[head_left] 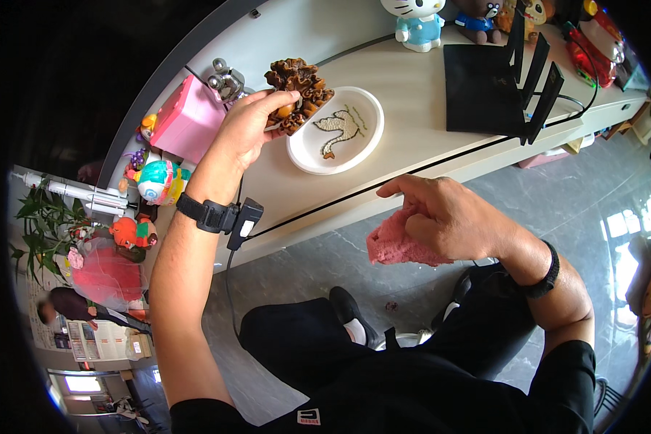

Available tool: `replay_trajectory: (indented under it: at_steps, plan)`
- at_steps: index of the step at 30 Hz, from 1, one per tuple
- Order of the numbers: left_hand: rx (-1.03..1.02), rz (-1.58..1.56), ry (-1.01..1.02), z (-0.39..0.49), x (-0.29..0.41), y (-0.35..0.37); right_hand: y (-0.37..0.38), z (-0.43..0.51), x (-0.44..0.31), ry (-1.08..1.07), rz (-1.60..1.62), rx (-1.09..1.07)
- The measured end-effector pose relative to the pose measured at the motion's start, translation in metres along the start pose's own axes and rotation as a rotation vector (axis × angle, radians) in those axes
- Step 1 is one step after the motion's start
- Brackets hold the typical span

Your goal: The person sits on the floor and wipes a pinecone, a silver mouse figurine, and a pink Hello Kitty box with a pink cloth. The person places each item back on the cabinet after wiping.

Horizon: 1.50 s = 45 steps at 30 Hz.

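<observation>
My left hand (255, 122) grips a brown carved ornament (295, 81) with ruffled, glossy parts, at the far side of the cabinet top. Right beside it stands a white oval dish (377, 122), its inside bearing a bird-like figure (340, 127) made of small pale grains with a dark outline. The ornament overlaps the dish's left rim; whether they touch, I cannot tell. My right hand (445, 217) holds a crumpled pink cloth (396, 238) in front of the cabinet's edge, above the floor, with the index finger stretched out.
A black router (477, 89) with upright antennas and cables stands on the right of the cabinet top (412, 70). Figurines (420, 30) line the back. On the left are a pink box (187, 119), a silver figure (228, 81), a painted egg-shaped ornament (160, 182) and a model rocket (81, 190). Another person (76, 304) stands farther off.
</observation>
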<state>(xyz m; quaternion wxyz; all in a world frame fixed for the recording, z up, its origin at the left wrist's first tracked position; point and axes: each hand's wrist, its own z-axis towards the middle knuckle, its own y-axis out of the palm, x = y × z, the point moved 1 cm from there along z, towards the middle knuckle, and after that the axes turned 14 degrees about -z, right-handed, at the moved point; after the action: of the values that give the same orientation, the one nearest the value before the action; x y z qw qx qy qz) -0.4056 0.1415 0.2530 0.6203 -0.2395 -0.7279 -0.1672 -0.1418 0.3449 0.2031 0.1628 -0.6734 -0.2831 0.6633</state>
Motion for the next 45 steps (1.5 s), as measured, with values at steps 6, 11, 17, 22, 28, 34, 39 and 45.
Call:
replay_trajectory:
  at_steps: [6,11,17,22,28,34,39,45]
  plan:
    - [0.047,0.087,0.043,0.003,-0.006,0.006,-0.001,0.000,-0.001,-0.039,-0.033,-0.005]
    - [0.052,0.201,0.145,0.002,-0.028,0.036,0.002,0.000,-0.002,-0.070,-0.024,-0.009]
    - [0.204,0.236,0.009,-0.005,-0.027,0.049,0.005,-0.003,-0.002,-0.066,-0.043,-0.031]
    - [-0.120,0.701,0.289,-0.011,0.015,0.029,0.005,-0.006,-0.004,-0.066,-0.045,-0.047]
    - [-0.518,1.381,0.816,0.004,0.024,0.049,0.010,-0.004,-0.006,-0.089,-0.003,-0.034]
    - [-0.590,1.231,0.578,0.020,0.027,0.055,0.010,-0.005,-0.004,-0.101,-0.070,-0.038]
    - [-0.354,1.144,0.385,0.019,0.031,0.045,0.009,-0.006,-0.003,-0.114,-0.048,-0.069]
    - [-0.130,1.029,0.253,0.051,0.041,0.050,0.011,-0.008,-0.004,-0.197,-0.062,-0.032]
